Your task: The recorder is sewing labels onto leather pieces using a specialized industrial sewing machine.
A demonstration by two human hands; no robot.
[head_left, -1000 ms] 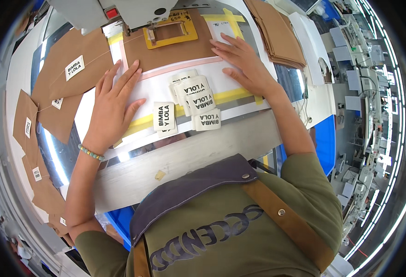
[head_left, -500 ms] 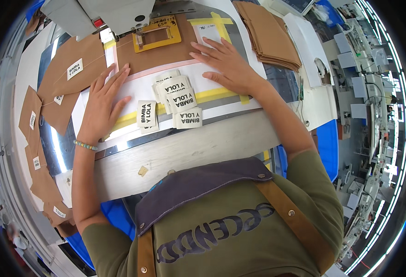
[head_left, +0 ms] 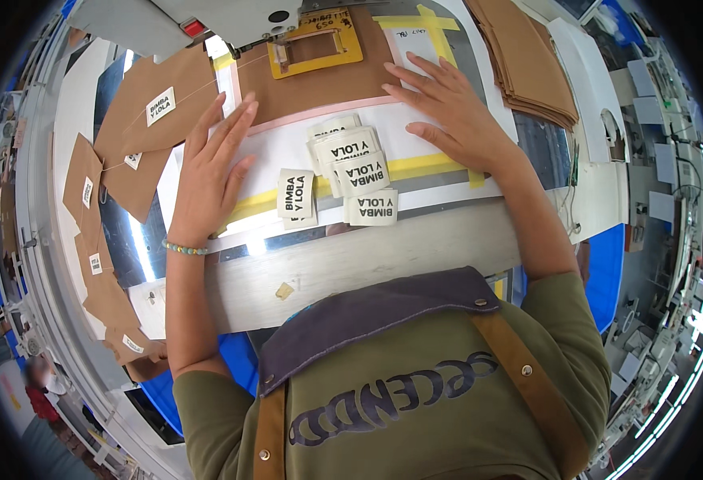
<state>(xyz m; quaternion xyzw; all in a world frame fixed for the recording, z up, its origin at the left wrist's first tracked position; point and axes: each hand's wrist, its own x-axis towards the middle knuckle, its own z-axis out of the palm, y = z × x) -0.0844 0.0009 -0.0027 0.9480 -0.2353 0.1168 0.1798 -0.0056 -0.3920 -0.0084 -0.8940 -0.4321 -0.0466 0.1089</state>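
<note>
A brown fabric panel [head_left: 311, 94] lies flat under the sewing machine head [head_left: 243, 24]. The yellow rectangular frame [head_left: 356, 52] rests on top of it, below the machine. My left hand [head_left: 211, 176] is spread beside the panel's near left corner, fingertips at its edge. On the other side, my right hand [head_left: 451, 116] is flat with fingers apart, near the panel's right edge and a taped white paper [head_left: 418, 46]. Neither hand grips anything. Between them is an overlapping pile of white fabric labels [head_left: 359, 172], with another small stack of labels [head_left: 295, 194] left of it.
Brown pieces with sewn labels [head_left: 131, 112], joined by thread, trail down the table's left side. A thick stack of brown panels [head_left: 523, 64] sits at the far right. Yellow tape [head_left: 423, 166] crosses the white work surface. Blue bins [head_left: 606, 276] stand below the table.
The whole view has shifted, so the table and both hands appear farther right. Relative to the panel and labels, my hands stay in nearly the same places.
</note>
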